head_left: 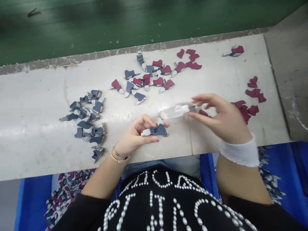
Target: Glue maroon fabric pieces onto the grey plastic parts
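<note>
Two hands are working above the tabletop (36, 102). What does each one have?

The left hand (134, 136) cradles a gray part (157, 130) in its palm, with white plastic tabs sticking out at the end and on top. Its fingers (151, 139) curl lightly under it, closed but not clenched.

And the right hand (222, 118)?

It pinches a clear bottle (174, 112) near the dark tip, between the thumb and fingers, and the bottle lies sideways just beside the gray part, not touching it. I can't tell exactly where the fingertips meet it.

How would those two handle?

I'd judge the gray part to be light, stiff plastic. Take it by the wide gray body, since the thin tabs look more fragile. The bottle also looks light, and it may be soft and a little slippery, so a grip around the body seems safer than one at the tip.

What's around them?

Gray parts (83, 117) lie heaped to the left, and red-and-gray parts (144, 77) are scattered ahead. Loose red pieces (252, 93) sit to the right, near the right hand. Below the edge, a blue crate (33, 199) holds a jumble of more parts.
</note>
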`<state>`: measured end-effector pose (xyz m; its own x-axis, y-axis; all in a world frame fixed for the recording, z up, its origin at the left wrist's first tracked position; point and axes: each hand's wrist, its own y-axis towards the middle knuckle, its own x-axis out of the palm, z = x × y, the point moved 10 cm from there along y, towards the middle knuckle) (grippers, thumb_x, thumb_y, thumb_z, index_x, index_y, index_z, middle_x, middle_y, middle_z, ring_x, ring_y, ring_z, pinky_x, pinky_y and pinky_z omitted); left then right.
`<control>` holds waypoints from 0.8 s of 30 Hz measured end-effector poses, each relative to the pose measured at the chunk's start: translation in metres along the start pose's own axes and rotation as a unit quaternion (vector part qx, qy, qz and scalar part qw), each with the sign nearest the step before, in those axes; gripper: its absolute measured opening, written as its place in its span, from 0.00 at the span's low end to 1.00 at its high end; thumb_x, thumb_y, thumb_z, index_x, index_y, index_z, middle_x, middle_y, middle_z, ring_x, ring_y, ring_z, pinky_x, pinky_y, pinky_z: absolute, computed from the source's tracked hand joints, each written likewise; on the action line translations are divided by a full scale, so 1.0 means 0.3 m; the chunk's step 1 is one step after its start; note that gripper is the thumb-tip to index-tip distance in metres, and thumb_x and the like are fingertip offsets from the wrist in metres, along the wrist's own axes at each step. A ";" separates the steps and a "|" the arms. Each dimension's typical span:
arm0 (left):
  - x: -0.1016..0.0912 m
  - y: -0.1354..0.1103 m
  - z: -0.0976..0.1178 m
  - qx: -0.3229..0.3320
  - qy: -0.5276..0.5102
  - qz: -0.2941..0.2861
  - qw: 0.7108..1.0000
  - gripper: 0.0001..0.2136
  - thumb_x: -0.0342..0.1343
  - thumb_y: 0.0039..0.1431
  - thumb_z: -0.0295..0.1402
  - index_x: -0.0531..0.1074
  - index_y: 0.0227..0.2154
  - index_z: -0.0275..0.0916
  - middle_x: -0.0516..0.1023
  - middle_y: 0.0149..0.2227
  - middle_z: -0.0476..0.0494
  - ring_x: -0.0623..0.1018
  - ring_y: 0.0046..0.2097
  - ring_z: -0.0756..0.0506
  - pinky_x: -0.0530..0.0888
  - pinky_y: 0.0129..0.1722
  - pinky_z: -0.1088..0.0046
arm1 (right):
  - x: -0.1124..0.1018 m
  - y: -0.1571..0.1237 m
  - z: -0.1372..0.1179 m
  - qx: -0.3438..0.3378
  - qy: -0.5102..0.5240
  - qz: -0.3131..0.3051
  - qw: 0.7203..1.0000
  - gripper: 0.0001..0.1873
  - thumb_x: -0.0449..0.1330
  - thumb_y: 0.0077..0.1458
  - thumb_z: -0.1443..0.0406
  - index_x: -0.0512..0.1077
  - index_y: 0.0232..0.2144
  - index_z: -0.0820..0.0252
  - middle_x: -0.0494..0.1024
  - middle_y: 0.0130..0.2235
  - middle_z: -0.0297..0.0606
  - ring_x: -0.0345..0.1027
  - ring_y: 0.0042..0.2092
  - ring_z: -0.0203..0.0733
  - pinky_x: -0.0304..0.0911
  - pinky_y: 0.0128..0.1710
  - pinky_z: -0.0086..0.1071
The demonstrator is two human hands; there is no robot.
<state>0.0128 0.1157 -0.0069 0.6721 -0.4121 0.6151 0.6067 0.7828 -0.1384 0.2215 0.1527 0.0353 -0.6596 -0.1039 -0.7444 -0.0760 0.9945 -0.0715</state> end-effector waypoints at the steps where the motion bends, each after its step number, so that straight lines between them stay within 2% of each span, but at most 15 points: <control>1: -0.008 -0.001 0.001 0.000 0.007 0.016 1.000 0.13 0.68 0.55 0.25 0.68 0.37 0.40 0.84 0.45 0.44 0.85 0.44 0.44 0.80 0.38 0.74 | -0.037 -0.010 0.052 0.032 -0.033 0.011 0.999 0.23 0.66 0.53 0.50 0.75 0.47 0.54 0.79 0.46 0.41 0.73 0.44 0.49 0.68 0.44 0.43; 3: -0.019 -0.002 0.003 0.000 0.028 0.044 0.999 0.14 0.69 0.54 0.25 0.68 0.36 0.40 0.85 0.44 0.43 0.85 0.46 0.43 0.80 0.36 0.75 | -0.064 -0.024 0.139 0.071 -0.068 -0.005 0.995 0.24 0.67 0.51 0.47 0.76 0.44 0.55 0.80 0.42 0.43 0.72 0.42 0.52 0.66 0.39 0.43; 5: -0.020 -0.001 0.004 0.000 0.050 0.057 0.997 0.14 0.69 0.53 0.25 0.69 0.36 0.39 0.84 0.45 0.42 0.85 0.48 0.43 0.81 0.37 0.75 | -0.047 -0.025 0.194 0.083 -0.079 -0.037 0.993 0.26 0.67 0.49 0.47 0.76 0.43 0.56 0.79 0.42 0.46 0.71 0.42 0.54 0.65 0.38 0.45; 8: -0.012 0.001 0.005 0.001 0.081 0.063 0.995 0.13 0.69 0.54 0.26 0.69 0.37 0.39 0.84 0.46 0.41 0.84 0.48 0.43 0.81 0.41 0.72 | -0.004 -0.014 0.222 0.091 -0.081 -0.056 0.991 0.18 0.65 0.49 0.50 0.75 0.34 0.58 0.79 0.40 0.47 0.71 0.42 0.56 0.65 0.40 0.48; 10: -0.015 -0.001 0.007 0.006 0.109 0.079 0.991 0.13 0.69 0.55 0.28 0.69 0.38 0.39 0.84 0.46 0.40 0.84 0.49 0.43 0.80 0.45 0.69 | 0.020 -0.009 0.220 0.097 -0.069 -0.068 0.991 0.13 0.63 0.51 0.53 0.73 0.28 0.56 0.79 0.36 0.45 0.72 0.39 0.54 0.66 0.39 0.47; 12: -0.016 -0.005 0.008 0.012 0.136 0.098 0.986 0.13 0.68 0.56 0.30 0.69 0.38 0.39 0.84 0.46 0.39 0.82 0.53 0.42 0.80 0.50 0.65 | 0.032 -0.009 0.214 0.101 -0.050 -0.077 0.991 0.11 0.62 0.53 0.55 0.73 0.27 0.55 0.80 0.33 0.42 0.73 0.37 0.51 0.66 0.38 0.46; 15: 0.010 -0.004 -0.007 0.022 0.163 0.098 0.982 0.13 0.67 0.58 0.32 0.68 0.40 0.39 0.83 0.47 0.38 0.78 0.59 0.39 0.78 0.54 0.61 | 0.035 -0.014 0.202 0.106 -0.022 -0.076 0.991 0.11 0.64 0.52 0.55 0.76 0.32 0.55 0.81 0.34 0.41 0.74 0.36 0.51 0.67 0.39 0.47; 19: 0.072 0.013 -0.059 0.033 0.190 0.060 0.979 0.13 0.67 0.58 0.33 0.69 0.40 0.39 0.81 0.51 0.36 0.79 0.58 0.40 0.76 0.57 0.59 | 0.078 -0.029 0.156 0.095 0.026 -0.105 0.990 0.16 0.65 0.52 0.52 0.79 0.39 0.54 0.81 0.33 0.39 0.75 0.35 0.49 0.68 0.40 0.46; 24: 0.066 0.019 -0.104 0.061 0.219 0.125 0.966 0.13 0.68 0.57 0.35 0.70 0.40 0.40 0.80 0.53 0.35 0.75 0.63 0.37 0.71 0.63 0.49 | 0.155 -0.057 0.090 0.084 0.084 -0.159 0.980 0.20 0.63 0.54 0.52 0.80 0.44 0.56 0.82 0.34 0.39 0.76 0.35 0.47 0.69 0.38 0.42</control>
<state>0.0429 0.0973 -0.0197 0.9227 -0.3395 0.1827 0.3651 0.9217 -0.1312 0.2122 0.1310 -0.0161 -0.7368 -0.3956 -0.5483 -0.1836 0.8976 -0.4008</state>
